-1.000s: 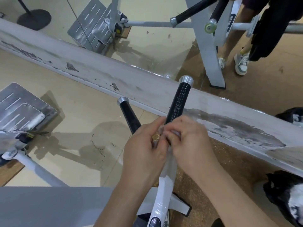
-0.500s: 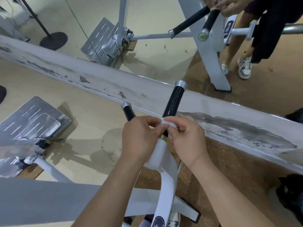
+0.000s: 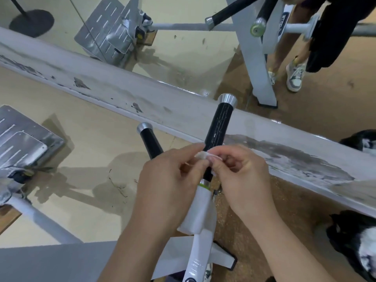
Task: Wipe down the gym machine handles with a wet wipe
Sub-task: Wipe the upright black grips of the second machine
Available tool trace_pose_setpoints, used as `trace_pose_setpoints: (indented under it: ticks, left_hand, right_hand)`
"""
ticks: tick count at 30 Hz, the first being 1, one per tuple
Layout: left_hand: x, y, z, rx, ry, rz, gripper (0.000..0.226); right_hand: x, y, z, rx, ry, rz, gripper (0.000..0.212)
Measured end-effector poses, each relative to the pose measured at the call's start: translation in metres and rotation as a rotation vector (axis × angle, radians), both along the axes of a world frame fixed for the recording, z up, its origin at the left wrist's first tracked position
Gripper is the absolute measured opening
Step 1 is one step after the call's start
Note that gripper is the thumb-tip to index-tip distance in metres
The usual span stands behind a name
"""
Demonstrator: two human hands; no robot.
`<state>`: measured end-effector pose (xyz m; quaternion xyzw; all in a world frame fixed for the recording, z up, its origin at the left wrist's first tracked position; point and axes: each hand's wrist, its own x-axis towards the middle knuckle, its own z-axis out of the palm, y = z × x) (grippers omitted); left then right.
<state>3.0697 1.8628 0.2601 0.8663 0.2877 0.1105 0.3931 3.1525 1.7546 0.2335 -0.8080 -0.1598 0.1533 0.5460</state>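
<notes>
At frame centre the left grip (image 3: 171,180) and right grip (image 3: 242,176), fingers curled, are pinching the wipe (image 3: 205,155) at the black handle's (image 3: 218,127) lower part; limp, light and probably slick, it is likely needing wrapping round that stiff, fixed handle.

Gym. White machine frame (image 3: 200,251) carries a black handle (image 3: 218,125) with a silver end cap and a second handle (image 3: 151,141) beside it, with a ribbed metal footplate (image 3: 22,143) at left and speckled brown rubber flooring (image 3: 284,251) at right. A wall mirror (image 3: 183,47) above a scuffed white baseboard (image 3: 162,106) reflects the same machine, a weight peg (image 3: 295,28) and someone's sneakers (image 3: 295,75).
</notes>
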Motion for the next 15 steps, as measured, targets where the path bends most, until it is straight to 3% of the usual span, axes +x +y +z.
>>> trace_pose_setpoints:
  ticks: [2,5,8,10,13,15]
  left_hand:
    - [0.004,-0.001,-0.002,0.02,0.027,-0.048,0.021]
    - [0.014,-0.002,-0.003,-0.102,0.021,0.03,0.009]
    - [0.026,-0.009,0.003,0.03,0.036,0.011,0.003]
    - [0.03,-0.009,0.003,0.075,0.06,-0.027,0.006]
    - [0.015,-0.007,0.002,-0.023,0.023,-0.022,0.024]
    - [0.002,-0.004,0.003,-0.139,-0.02,-0.015,0.036]
  right_hand:
    - [-0.002,-0.007,0.003,0.033,0.142,0.044,0.026]
    - [-0.003,-0.017,0.009,0.108,0.3,0.027,0.027]
    - [-0.002,-0.014,0.009,-0.033,0.061,-0.08,0.026]
    - [-0.003,-0.008,0.008,-0.092,-0.027,-0.037,0.033]
    - [-0.011,-0.011,0.01,-0.071,-0.077,0.152,0.042]
    - [-0.011,-0.011,0.009,-0.105,-0.138,0.187,0.037]
